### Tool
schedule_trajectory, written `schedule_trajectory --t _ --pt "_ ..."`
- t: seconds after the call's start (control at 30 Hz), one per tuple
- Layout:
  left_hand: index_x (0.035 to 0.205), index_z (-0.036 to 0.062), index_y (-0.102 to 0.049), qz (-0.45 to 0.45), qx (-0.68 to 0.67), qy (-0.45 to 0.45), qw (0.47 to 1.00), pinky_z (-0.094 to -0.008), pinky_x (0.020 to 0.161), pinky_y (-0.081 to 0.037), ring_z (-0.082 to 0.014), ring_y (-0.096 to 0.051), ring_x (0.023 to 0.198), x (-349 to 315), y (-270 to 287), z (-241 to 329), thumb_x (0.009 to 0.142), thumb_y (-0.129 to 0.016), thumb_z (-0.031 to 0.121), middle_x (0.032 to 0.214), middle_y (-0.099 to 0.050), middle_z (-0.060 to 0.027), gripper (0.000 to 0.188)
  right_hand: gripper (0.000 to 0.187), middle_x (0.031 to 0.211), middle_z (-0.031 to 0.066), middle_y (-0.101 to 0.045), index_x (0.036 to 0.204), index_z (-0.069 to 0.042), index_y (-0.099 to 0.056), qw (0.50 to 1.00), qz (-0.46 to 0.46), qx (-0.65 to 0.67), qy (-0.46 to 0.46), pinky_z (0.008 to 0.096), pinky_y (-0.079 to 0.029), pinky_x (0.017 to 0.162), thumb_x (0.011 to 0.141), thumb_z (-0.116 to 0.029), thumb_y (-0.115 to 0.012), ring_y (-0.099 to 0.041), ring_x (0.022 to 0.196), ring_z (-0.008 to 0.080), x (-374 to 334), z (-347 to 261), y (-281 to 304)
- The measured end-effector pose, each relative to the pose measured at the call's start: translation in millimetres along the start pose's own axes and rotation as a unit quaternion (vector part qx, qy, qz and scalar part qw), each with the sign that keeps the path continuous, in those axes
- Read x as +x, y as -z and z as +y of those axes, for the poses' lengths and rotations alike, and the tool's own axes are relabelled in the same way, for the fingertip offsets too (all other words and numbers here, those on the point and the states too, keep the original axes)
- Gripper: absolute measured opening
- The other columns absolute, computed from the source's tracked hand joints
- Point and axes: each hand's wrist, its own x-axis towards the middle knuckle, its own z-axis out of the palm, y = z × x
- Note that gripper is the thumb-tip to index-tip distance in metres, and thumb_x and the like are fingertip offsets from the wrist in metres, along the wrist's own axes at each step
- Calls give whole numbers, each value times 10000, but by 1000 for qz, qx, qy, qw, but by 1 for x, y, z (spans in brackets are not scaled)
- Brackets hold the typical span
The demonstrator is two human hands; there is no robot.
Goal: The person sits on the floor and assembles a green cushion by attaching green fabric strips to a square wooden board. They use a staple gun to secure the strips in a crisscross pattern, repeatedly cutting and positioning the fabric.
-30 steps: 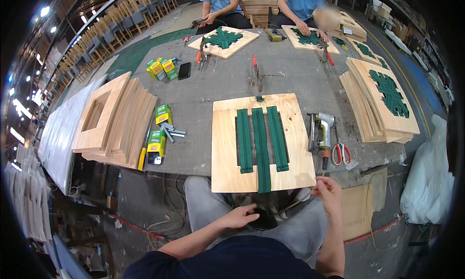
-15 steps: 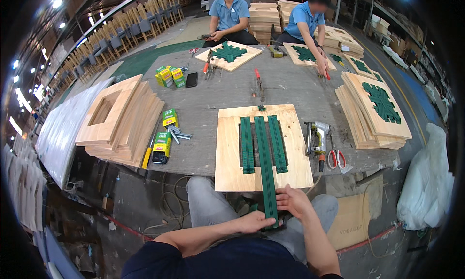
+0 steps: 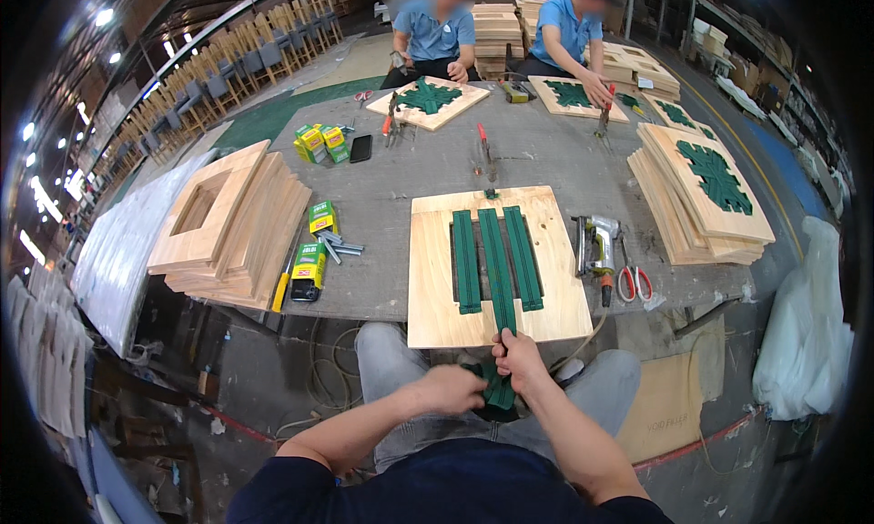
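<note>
A square wooden frame (image 3: 428,278) with a cut-out middle lies at the table's front edge. Two green webbing straps (image 3: 467,260) run across its opening on either side of a longer middle strap (image 3: 497,260). That middle strap hangs over the front edge toward my lap. My right hand (image 3: 519,358) is closed round it just below the edge. Beside the strap's lower part is my left hand (image 3: 452,389), smeared by motion; its fingers cannot be made out clearly. More green webbing (image 3: 499,392) bunches between my hands, partly hidden.
Right of the frame lie a staple gun (image 3: 598,251) and scissors (image 3: 635,274). Wooden frames are stacked left (image 3: 246,223) and right (image 3: 696,214). Staple boxes (image 3: 309,264) and a phone (image 3: 361,148) lie leftward. Pliers-like red-handled tools (image 3: 485,155) lie ahead; two co-workers sit opposite.
My right hand, earlier open beside the middle strap, now grips it near the frame's edge. My left hand has come off the strap's end and moved up and left. A co-worker's red-handled tool stands upright.
</note>
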Motion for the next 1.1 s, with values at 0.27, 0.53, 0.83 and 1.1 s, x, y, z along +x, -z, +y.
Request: schedule_trajectory --t 0.27,0.53,0.83,1.1 --pt "1571 149 -384 295 152 -40 942 -612 1217 -221 -435 -257 1525 52 13 -31 860 -639 153 1651 -300 -166 755 318 685 6 -526 942 -48 -587 989 83 -108 56 292 -322 455 1112 -275 -443 -436 523 109 -7 40 -4" --pt "1610 115 -320 290 177 -99 935 -575 1265 -166 -378 -243 1558 76 12 -37 857 -618 204 1683 -285 -134 815 339 676 42 -550 894 -19 -603 969 98 -196 115 337 -404 564 1093 -260 -471 -499 578 149 -21 42 7" --pt "1601 68 -320 267 265 -147 915 -536 1269 -195 -326 -290 1546 79 7 -44 847 -679 226 1656 -348 -120 851 314 677 24 -533 904 -27 -604 973 91 -186 99 327 -390 549 1087 -250 -480 -483 584 129 -46 37 8" --pt "1576 81 -375 297 318 -166 885 -543 1262 -208 -306 -353 1515 85 -1 -49 813 -763 346 1630 -397 -96 896 299 693 18 -536 926 -28 -600 974 82 -188 93 311 -390 563 1081 -257 -484 -472 599 118 -50 41 14"
